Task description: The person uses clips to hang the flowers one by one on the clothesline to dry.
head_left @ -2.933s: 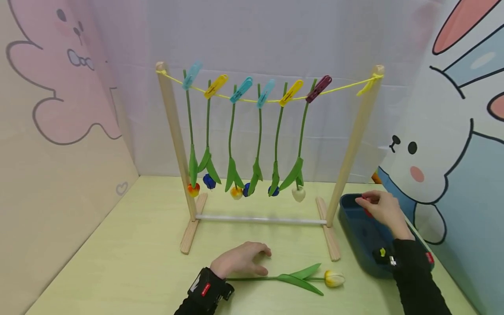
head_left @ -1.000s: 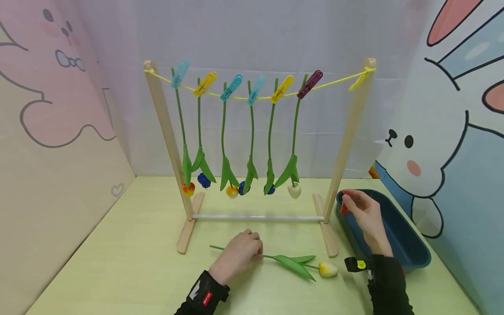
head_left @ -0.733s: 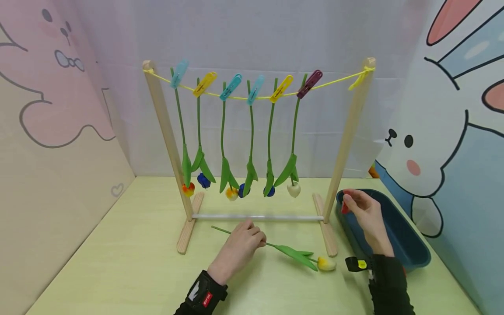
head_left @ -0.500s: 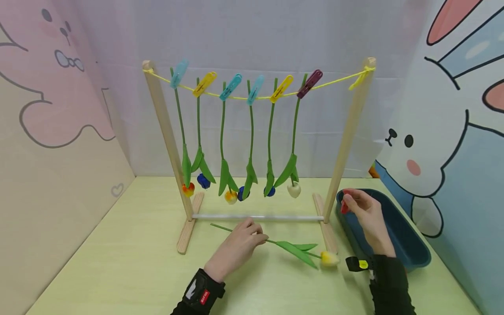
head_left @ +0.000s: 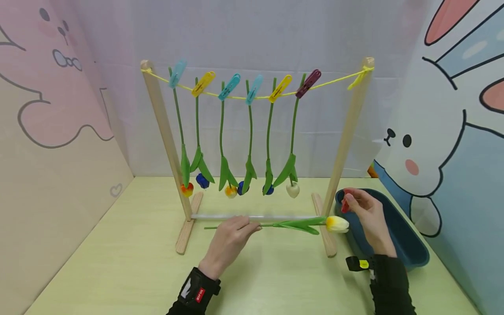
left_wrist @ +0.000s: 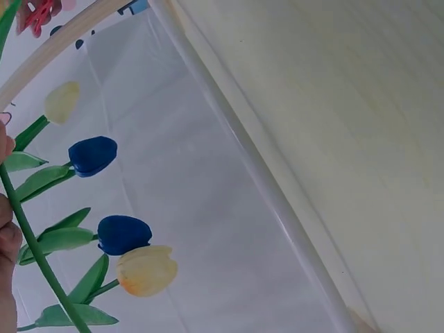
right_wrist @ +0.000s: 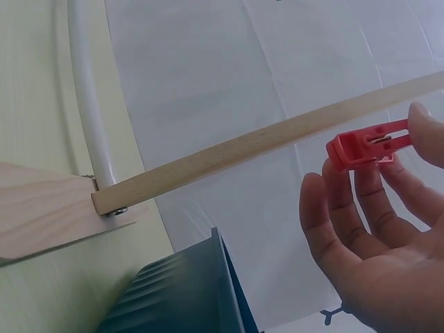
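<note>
Head view first: the left hand (head_left: 232, 234) has picked the tulip (head_left: 293, 225) up off the table (head_left: 118, 271). Half a second ago the flower was sloping down with its yellow head near the table; now it hangs level in the air, just in front of the white crossbar (head_left: 256, 217) of the wooden rack (head_left: 346, 140). My read is that the lift is done and the stem is being brought up for hanging. Its long axis runs side to side, parallel to the table's near edge, with the bare stem end pointing at the left edge and the yellow head pointing right, just beside the right hand (head_left: 364, 214). The left fingers pinch the stem near its bare end. The right hand holds a red clothespin (head_left: 345, 206) over the left rim of the blue bin (head_left: 409, 251) by the table's right edge. Six other tulips already hang head-down from pegs on the yellow string (head_left: 334, 85).

Left wrist view: the green stem (left_wrist: 38, 260) runs past the fingers (left_wrist: 8, 239), and the hanging blue and yellow flower heads sit right behind.

Right wrist view: thumb and fingertips pinch the red clothespin (right_wrist: 368, 147), and its own grip end looks closed. The bin's corner (right_wrist: 180, 291) sits below.
</note>
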The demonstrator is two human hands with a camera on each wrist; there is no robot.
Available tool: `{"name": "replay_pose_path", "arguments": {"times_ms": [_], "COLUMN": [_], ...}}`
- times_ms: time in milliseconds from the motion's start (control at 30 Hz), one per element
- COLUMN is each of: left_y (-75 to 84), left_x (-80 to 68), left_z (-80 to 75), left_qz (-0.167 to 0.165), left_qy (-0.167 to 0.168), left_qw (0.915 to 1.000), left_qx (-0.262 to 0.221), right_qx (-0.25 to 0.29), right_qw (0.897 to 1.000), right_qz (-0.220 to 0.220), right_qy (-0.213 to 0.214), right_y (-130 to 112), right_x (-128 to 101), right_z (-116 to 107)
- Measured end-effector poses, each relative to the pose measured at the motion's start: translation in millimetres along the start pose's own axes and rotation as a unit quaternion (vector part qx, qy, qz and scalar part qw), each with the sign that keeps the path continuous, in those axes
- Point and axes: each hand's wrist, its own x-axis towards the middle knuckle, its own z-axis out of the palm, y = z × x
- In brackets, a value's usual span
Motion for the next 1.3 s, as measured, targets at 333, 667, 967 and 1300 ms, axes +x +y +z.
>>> {"name": "replay_pose_path", "arguments": {"times_ms": [333, 667, 967, 1300], "left_y": [-2.2, -1.4, 6.0, 14.3], "left_x": [1.7, 4.4, 9.8, 15.5], "left_z": [-3.5, -9.5, -8.1, -14.6], "left_qz": [-0.023, -0.101, -0.196, -0.253], "left_qy": [0.129, 0.151, 0.186, 0.198], "left_qw": [0.991, 0.9758, 0.9169, 0.8781], "left_qx": [0.027, -0.121, -0.294, -0.355], "right_qx": [0.016, 0.025, 0.03, 0.078], "right_qw": [1.0, 1.0, 1.0, 0.996], "right_qz": [0.003, 0.0, -0.006, -0.038], "right_qy": [-0.002, -0.009, 0.004, 0.021], "right_y": [-2.8, -2.9, -1.2, -0.3], "right_x": [-0.4, -1.2, -2.4, -2.7], "right_z": [-0.6, -1.1, -1.1, -1.3]}}
